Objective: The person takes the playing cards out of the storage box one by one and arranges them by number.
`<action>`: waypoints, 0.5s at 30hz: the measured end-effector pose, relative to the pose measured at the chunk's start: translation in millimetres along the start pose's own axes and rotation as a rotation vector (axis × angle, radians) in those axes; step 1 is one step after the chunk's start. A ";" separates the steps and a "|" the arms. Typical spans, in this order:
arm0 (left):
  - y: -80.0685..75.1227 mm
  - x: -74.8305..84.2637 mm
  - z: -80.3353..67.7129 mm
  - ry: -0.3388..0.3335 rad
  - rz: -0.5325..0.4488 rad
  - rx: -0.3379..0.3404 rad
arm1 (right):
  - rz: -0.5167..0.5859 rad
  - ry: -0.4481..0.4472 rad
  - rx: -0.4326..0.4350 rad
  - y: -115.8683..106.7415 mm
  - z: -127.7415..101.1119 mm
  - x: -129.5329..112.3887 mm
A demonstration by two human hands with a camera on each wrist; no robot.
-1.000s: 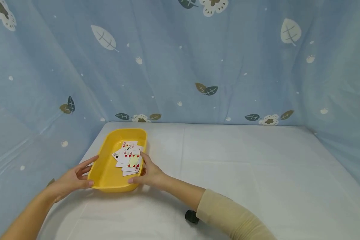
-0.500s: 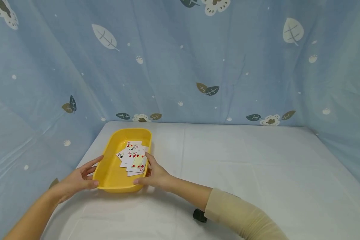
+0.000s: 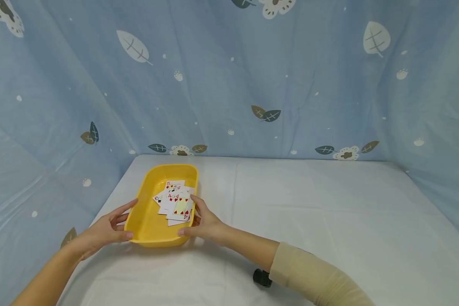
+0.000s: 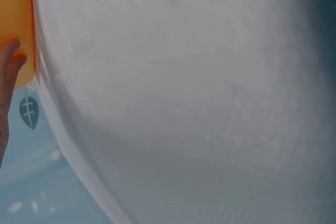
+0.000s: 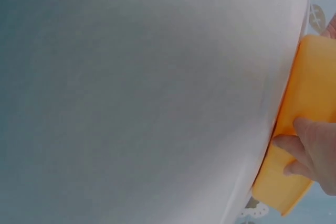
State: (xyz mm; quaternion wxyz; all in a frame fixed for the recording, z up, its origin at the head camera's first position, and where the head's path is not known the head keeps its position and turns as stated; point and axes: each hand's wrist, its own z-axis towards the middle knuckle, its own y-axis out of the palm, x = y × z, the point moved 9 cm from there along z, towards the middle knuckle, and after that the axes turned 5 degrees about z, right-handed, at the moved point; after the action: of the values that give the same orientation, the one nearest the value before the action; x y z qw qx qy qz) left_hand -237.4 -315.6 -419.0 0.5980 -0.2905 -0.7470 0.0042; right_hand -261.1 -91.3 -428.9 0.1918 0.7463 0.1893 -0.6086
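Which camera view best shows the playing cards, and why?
The head view: it looks into the yellow tray, where the playing cards lie, some numbers visible. Neither wrist view shows any, just the tray's outside.

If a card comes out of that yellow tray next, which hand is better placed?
Likely the right hand: it holds the side of the yellow tray nearest the cards. The left hand holds the opposite side, farther from them.
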 end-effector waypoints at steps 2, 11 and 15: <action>1.6 1.3 0.4 -0.004 0.012 0.002 | 0.004 -0.001 -0.002 -1.2 -1.0 0.4; 8.0 5.5 5.8 0.016 0.072 0.006 | 0.013 -0.002 -0.006 -11.2 -9.5 0.1; 10.1 7.5 9.8 0.025 0.073 0.004 | 0.002 -0.008 -0.011 -14.4 -10.9 -0.9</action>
State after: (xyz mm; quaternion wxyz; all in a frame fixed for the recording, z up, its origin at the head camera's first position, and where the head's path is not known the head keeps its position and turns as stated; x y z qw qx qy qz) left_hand -242.7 -300.5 -418.7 0.6074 -0.3165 -0.7283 0.0238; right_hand -259.7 -73.4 -426.8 0.1975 0.7430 0.1910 -0.6104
